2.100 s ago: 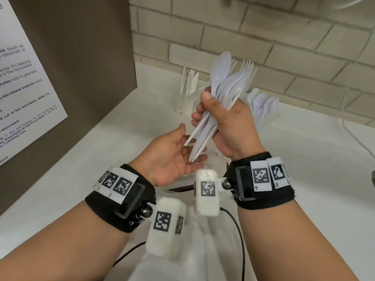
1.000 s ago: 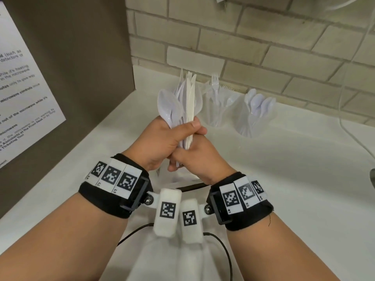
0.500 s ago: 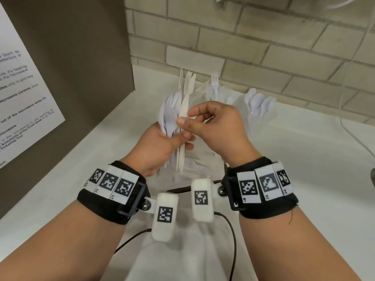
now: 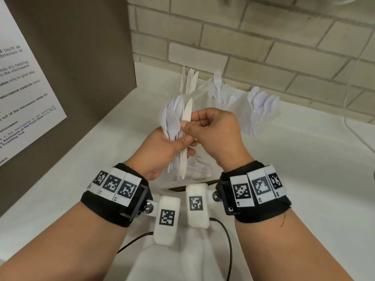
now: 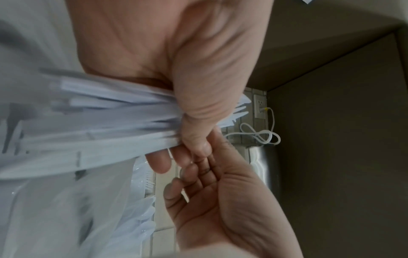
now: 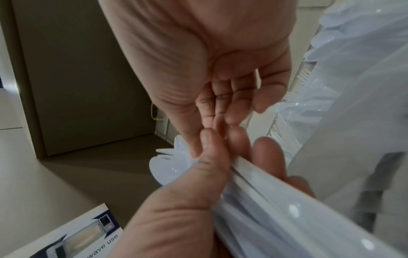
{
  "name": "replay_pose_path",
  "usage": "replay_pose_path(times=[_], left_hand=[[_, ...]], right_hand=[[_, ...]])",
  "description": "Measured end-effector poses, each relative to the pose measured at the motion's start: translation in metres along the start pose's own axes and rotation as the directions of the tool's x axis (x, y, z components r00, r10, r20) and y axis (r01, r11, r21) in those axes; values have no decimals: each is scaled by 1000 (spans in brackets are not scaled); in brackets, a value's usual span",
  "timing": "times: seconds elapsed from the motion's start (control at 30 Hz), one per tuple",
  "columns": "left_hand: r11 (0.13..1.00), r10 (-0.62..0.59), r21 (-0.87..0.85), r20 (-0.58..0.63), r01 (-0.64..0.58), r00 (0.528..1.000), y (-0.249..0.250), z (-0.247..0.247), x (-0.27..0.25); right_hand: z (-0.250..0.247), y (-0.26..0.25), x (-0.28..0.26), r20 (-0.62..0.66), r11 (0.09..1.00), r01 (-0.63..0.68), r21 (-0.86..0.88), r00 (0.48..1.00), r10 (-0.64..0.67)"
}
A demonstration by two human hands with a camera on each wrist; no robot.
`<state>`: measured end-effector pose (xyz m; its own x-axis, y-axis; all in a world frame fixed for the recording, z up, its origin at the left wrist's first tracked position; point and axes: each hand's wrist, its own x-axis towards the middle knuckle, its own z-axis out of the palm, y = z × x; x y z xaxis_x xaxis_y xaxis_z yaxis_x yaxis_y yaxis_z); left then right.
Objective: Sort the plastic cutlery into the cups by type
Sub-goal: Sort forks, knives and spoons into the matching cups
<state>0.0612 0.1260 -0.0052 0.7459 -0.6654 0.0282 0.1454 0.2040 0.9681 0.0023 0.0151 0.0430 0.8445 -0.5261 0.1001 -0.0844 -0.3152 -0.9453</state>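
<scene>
The left hand [image 4: 162,151] grips a mixed bundle of white plastic cutlery [image 4: 174,122] above the white tabletop [image 4: 304,159]. The right hand [image 4: 217,134] pinches one white plastic knife [image 4: 186,118] at the bundle's edge. Three clear plastic cups [image 4: 253,118] stand at twelve to two o'clock. Recommended: loosen the left thumb slightly and draw the knife straight upward, so neighbouring pieces stay put.

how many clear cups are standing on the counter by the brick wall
3, in a row along the wall: the knife cup partly behind the left hand's bundle, the fork cup in the middle, the spoon cup on the right. The hands could hide another.
</scene>
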Motion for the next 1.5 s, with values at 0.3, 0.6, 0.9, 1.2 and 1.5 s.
replay_pose_path(times=[0.3, 0.6, 0.9, 1.2, 1.5], left_hand=[[958, -150, -240, 54, 159, 987, -1, -5, -1], [993, -107, -61, -47, 104, 993, -3, -2, 2], [979, 61, 193, 9, -61, 998, -1, -3, -2], [951, -243, -218, -96, 218, 965, -1, -11, 0], [932, -326, -229, -195, 280, 925, 5, -40, 9]], right_hand=[[0, -5, 1, 22, 973, -67, 219, 998, 64], [5, 1, 6, 21, 995, 73, -70, 997, -72], [7, 8, 8, 63, 992, 104, -74, 993, -100], [-6, 10, 26, -145, 976, 27, 215, 989, 4], [-6, -19, 146, -279, 930, 98, 353, 960, 5]])
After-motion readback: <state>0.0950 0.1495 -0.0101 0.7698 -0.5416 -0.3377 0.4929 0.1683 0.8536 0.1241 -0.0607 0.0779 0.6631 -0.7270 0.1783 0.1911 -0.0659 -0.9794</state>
